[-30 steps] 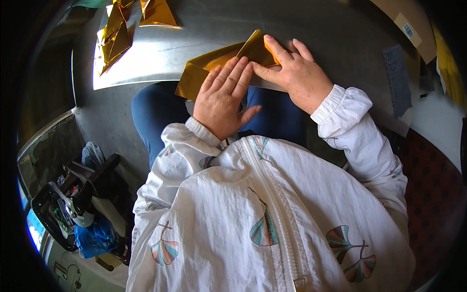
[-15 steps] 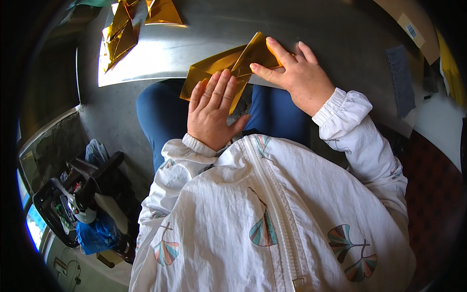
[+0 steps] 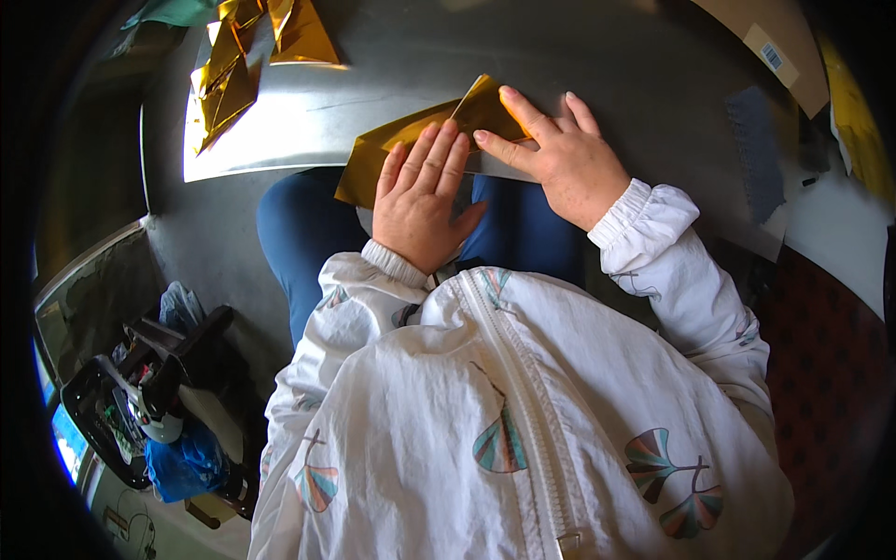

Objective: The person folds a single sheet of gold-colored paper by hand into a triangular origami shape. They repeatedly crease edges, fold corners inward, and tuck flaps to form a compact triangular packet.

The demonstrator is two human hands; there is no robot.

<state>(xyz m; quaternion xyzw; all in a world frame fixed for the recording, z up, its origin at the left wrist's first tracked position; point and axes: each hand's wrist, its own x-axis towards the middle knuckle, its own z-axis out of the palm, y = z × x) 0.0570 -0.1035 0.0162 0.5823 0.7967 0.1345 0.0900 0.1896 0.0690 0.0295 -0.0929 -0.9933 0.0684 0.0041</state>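
A sheet of gold foil paper point(image 3: 367, 157), partly folded, lies across the near edge of the metal table, its left corner hanging over my lap. My left hand point(image 3: 420, 191) lies flat on its middle, fingers stretched out and held side by side. At the sheet's right end, my right hand point(image 3: 569, 154) is spread, thumb and index finger pressing on the foil and the other fingers on the tabletop. A raised fold points away from me between the two hands. Part of the foil is hidden under my left hand.
Folded gold foil pieces point(image 3: 224, 89) stand at the table's far left, beside another gold foil piece point(image 3: 303, 37). On the right are a grey cloth strip point(image 3: 754, 154), a cardboard piece point(image 3: 779, 42) and something yellow point(image 3: 854, 112). A black basket point(image 3: 98, 420) stands at lower left.
My left hand has slid forward and slightly right over the foil. The lower flap that hung near my left thumb no longer shows. The whole view has shifted slightly.
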